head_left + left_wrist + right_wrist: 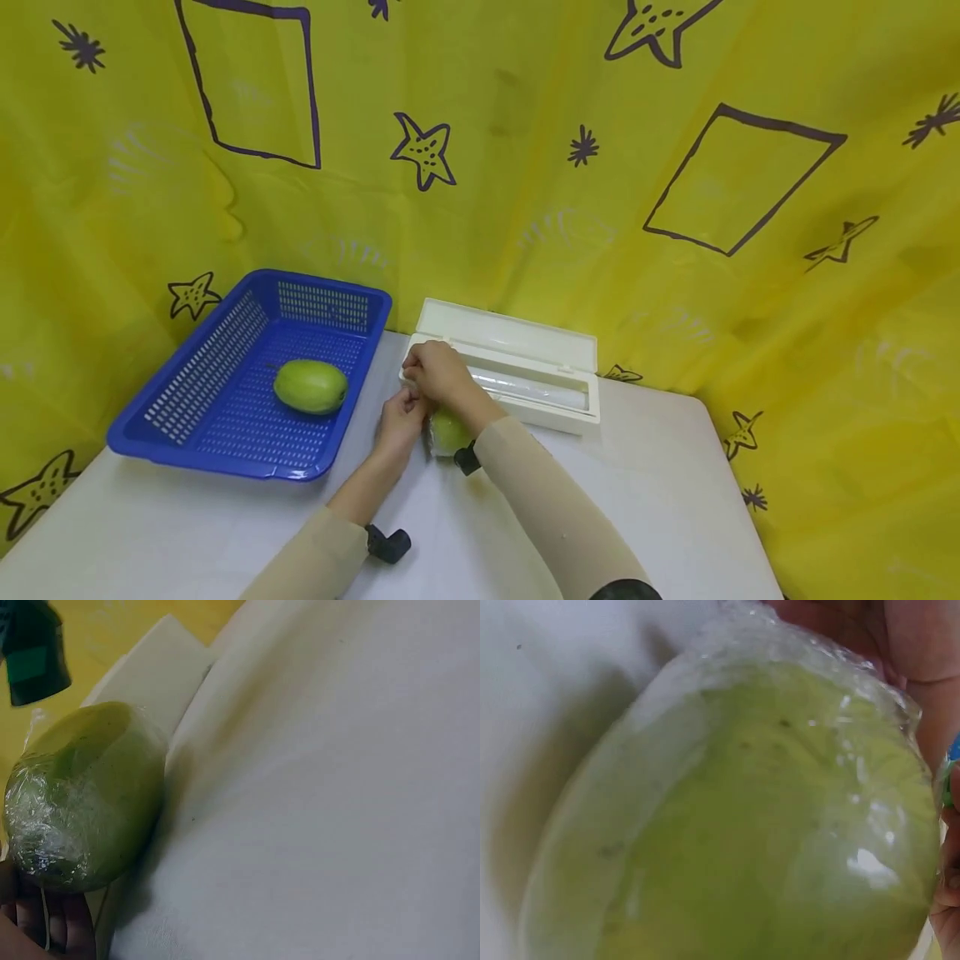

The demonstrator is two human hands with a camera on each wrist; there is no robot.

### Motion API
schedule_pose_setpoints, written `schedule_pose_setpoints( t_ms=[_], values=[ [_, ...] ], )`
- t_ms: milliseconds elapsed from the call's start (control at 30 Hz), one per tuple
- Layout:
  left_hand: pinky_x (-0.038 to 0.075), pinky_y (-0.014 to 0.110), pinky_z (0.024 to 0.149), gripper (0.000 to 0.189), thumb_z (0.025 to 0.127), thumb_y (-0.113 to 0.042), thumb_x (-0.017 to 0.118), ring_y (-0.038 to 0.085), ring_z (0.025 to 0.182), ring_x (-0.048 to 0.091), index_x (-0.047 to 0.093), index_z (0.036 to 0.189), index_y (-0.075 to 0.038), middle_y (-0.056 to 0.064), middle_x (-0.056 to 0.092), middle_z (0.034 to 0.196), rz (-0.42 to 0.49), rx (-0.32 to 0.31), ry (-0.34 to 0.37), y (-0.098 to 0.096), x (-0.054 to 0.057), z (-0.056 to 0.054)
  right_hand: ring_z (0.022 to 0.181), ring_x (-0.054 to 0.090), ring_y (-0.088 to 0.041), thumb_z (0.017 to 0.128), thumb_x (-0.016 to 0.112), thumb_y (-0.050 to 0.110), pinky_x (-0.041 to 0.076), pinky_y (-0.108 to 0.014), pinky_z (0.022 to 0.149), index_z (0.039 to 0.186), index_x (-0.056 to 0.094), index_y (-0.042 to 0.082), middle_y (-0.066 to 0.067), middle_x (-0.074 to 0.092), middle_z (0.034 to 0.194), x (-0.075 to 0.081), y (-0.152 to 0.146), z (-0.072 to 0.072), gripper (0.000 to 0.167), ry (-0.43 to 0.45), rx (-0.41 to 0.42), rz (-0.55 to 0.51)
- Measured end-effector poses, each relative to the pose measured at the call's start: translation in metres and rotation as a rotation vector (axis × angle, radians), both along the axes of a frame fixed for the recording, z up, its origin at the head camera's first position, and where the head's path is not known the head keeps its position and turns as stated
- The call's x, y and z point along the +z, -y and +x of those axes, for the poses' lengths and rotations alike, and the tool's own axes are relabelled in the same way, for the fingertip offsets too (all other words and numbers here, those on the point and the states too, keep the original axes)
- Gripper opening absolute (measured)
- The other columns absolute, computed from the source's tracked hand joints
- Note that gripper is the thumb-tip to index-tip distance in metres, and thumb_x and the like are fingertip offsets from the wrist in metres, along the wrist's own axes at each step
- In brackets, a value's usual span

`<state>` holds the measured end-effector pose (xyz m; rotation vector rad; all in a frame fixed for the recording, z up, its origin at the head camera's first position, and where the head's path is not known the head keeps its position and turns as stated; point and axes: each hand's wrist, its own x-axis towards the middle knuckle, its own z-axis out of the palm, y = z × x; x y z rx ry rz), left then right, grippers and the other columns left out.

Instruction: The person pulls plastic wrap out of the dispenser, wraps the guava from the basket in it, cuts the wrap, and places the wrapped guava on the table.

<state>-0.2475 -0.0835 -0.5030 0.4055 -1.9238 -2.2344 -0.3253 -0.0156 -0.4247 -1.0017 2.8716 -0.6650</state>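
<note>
1. Found the wrapped fruit close in beneath the right wrist, at about six o'clock from the right hand and between three and four o'clock from the left hand in the head view.
2. Read the long axis best in the left wrist view: tilted, roughly from one o'clock to seven o'clock. Could not read it in the head view, owing to the right wrist across the top.
3. Picked out clear film around the fruit, crumpled at the end toward twelve o'clock in the right wrist view, close by a palm. Judged the reach from fingertips to this crumpled end to be the relation governing the work.
4. Counted the right wrist nearest, crossing above the fruit; placed the left hand just beside it, on the nine o'clock side.
5. Saw bent fingers on the left hand, near the fruit's seven o'clock end in the left wrist view. Could not tell how far closed, nor whether pinching film.
6. Saw bent fingers on the right hand too, near the left fingertips. Could not tell the opening or any hold.
7. Noted on the tabletop an open white case at half past one from the fruit, and a blue basket between nine and ten, with an unwrapped fruit inside.
</note>
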Motion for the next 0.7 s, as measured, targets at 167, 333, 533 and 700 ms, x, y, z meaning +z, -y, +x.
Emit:
schedule_pose_setpoints(
  t_ms=[167, 333, 533, 700],
  values=[
    [0.048, 0.019, 0.070, 0.025, 0.091, 0.002, 0.061, 0.006, 0.078, 0.057, 0.065, 0.115, 0.007, -0.001, 0.067, 0.086, -0.023, -0.032, -0.042, -0.008, -0.001, 0.003, 0.088, 0.067, -0.016, 0.093, 0.070, 0.016, 0.053, -0.026, 0.079, 0.093, 0.074, 0.013, 0.001, 0.072, 0.090, 0.000, 0.003, 0.001, 0.005, -0.043, 0.026, 0.040],
    [0.047, 0.021, 0.069, 0.020, 0.089, 0.001, 0.064, 0.008, 0.076, 0.056, 0.068, 0.107, 0.007, 0.004, 0.067, 0.087, -0.144, -0.065, -0.073, -0.015, -0.004, 0.006, 0.090, 0.066, -0.018, 0.093, 0.070, 0.016, 0.053, -0.028, 0.081, 0.094, 0.075, 0.013, -0.001, 0.071, 0.092, 0.002, 0.005, 0.003, 0.006, -0.071, 0.000, 0.067],
    [0.049, 0.025, 0.062, 0.017, 0.089, -0.005, 0.066, 0.012, 0.070, 0.056, 0.071, 0.104, 0.000, 0.007, 0.067, 0.083, -0.352, -0.170, -0.134, -0.023, -0.010, 0.012, 0.093, 0.066, -0.017, 0.093, 0.070, 0.017, 0.054, -0.027, 0.082, 0.095, 0.076, 0.014, 0.000, 0.072, 0.095, 0.003, 0.007, 0.003, 0.007, -0.063, -0.051, 0.079],
    [0.052, 0.028, 0.068, 0.008, 0.086, -0.003, 0.063, 0.021, 0.078, 0.065, 0.070, 0.091, -0.002, 0.009, 0.070, 0.082, -0.537, -0.191, -0.243, -0.029, -0.014, 0.016, 0.096, 0.065, -0.017, 0.094, 0.070, 0.017, 0.053, -0.029, 0.084, 0.096, 0.075, 0.014, 0.000, 0.072, 0.096, 0.003, 0.009, 0.003, 0.007, -0.049, -0.066, 0.098]
  ],
)
